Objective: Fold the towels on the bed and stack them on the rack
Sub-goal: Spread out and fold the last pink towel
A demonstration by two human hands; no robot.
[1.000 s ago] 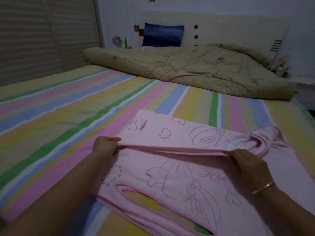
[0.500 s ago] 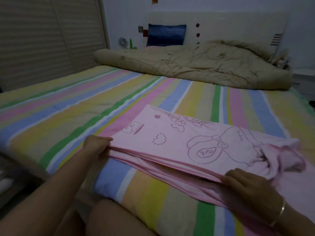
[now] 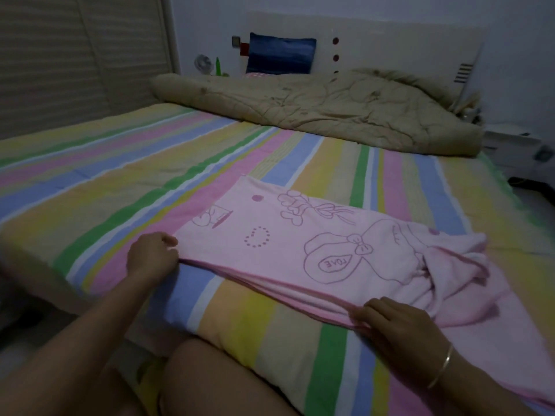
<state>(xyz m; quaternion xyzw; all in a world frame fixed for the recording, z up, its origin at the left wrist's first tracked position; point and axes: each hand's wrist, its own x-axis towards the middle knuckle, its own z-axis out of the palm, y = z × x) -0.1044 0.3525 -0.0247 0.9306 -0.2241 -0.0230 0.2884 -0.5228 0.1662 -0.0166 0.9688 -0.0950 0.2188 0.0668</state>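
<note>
Pink cartoon-printed towel (image 3: 300, 235) lies doubled near the striped bed's (image 3: 150, 175) front edge, left grip (image 3: 150, 256) and right grip (image 3: 393, 322) each pinching its folded hem, which should be drawn taut and level before creasing.

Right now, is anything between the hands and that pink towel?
Nothing visible. The left hand and right hand both grip the near edge of the towel. The rack is out of view.
</note>
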